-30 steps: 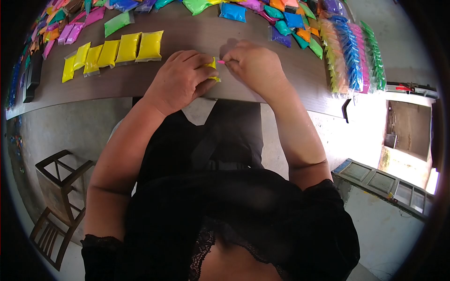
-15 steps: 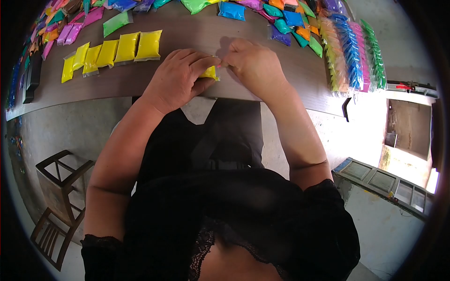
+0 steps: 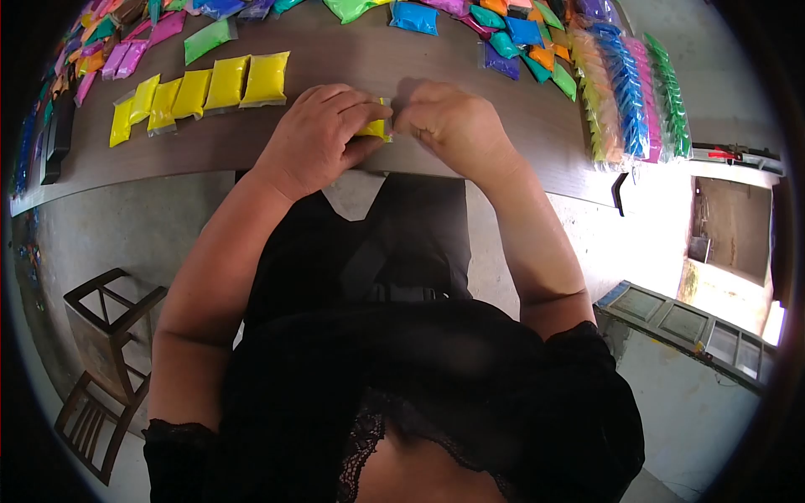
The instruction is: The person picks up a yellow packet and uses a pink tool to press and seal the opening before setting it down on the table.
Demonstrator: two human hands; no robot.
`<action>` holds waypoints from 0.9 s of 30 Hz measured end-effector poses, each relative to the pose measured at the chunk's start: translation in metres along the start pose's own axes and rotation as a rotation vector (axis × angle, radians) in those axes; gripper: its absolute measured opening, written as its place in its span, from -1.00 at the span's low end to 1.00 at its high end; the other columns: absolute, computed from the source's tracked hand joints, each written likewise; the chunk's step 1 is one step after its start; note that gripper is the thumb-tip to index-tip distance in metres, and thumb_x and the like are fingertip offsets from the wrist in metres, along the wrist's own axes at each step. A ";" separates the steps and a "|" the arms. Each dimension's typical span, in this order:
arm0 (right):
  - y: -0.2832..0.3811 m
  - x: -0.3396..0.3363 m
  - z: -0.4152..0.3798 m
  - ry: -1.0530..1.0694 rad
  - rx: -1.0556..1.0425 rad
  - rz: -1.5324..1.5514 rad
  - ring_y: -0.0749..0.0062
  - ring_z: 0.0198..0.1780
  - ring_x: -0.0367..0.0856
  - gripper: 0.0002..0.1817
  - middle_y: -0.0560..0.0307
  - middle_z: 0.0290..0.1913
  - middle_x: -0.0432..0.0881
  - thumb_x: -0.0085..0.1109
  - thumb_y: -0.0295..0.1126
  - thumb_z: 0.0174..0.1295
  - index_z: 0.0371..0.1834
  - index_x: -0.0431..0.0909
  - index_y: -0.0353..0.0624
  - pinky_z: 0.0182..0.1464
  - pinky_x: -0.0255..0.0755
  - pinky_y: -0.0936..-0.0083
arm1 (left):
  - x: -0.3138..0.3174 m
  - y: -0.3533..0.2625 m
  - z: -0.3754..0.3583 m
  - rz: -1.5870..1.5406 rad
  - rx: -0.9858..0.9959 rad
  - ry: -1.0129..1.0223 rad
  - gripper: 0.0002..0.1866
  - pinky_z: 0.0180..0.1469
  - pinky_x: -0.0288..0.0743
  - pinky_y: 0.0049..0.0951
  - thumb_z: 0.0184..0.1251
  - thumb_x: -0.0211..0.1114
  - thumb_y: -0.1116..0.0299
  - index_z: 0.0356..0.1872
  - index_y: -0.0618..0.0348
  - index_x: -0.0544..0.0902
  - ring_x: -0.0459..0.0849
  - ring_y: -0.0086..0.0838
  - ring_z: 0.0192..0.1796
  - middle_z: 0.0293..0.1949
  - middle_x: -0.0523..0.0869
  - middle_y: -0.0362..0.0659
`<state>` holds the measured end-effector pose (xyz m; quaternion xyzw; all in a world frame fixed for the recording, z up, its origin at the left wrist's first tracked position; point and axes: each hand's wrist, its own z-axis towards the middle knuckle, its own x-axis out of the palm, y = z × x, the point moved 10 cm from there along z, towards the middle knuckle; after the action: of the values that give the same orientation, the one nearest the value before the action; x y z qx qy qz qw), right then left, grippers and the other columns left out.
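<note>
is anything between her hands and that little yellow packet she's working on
Nothing visible. The left hand grips the yellow packet directly, and the right hand meets it at its right end, above the table edge.

yellow packet (image 3: 375, 128) mostly hidden by hands, top packets (image 3: 360, 8) cut off

pouch (image 3: 375, 128): small yellow sealed plastic packet, powder-filled
state: mostly hidden, only one end showed
pose: cannot tell
place: pinched betw. both hands' fingertips, just above table's near edge, centre
</note>
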<state>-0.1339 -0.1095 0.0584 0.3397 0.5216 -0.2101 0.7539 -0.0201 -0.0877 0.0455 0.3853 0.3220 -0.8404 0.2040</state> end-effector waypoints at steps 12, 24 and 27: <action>-0.002 0.003 0.004 0.028 -0.025 0.068 0.23 -0.11 0.65 -0.88 0.27 -0.25 0.61 0.21 -0.36 0.18 -0.31 0.73 0.17 -0.14 0.56 0.29 | -0.001 0.002 0.000 -0.011 0.007 -0.036 -0.69 0.25 0.47 -0.26 0.08 0.52 0.33 -0.10 0.02 0.75 0.63 -0.31 0.14 -0.02 0.72 -0.25; -0.005 0.011 0.011 0.118 -0.101 0.263 0.22 -0.12 0.64 -0.89 0.26 -0.25 0.61 0.25 -0.39 0.18 -0.30 0.72 0.13 -0.13 0.53 0.31 | 0.001 0.003 0.002 -0.053 -0.015 0.021 -0.67 0.28 0.44 -0.23 0.05 0.52 0.40 -0.09 0.06 0.74 0.61 -0.27 0.18 0.03 0.71 -0.24; -0.013 0.015 0.010 0.139 -0.008 0.321 0.22 -0.12 0.64 -0.88 0.26 -0.23 0.62 0.27 -0.40 0.17 -0.28 0.73 0.13 -0.12 0.53 0.32 | 0.001 0.004 0.002 -0.073 -0.008 0.019 -0.66 0.29 0.43 -0.22 0.05 0.52 0.41 -0.09 0.06 0.73 0.61 -0.27 0.18 0.03 0.71 -0.24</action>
<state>-0.1307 -0.1247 0.0429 0.4294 0.5125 -0.0610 0.7411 -0.0195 -0.0920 0.0437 0.3805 0.3413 -0.8422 0.1716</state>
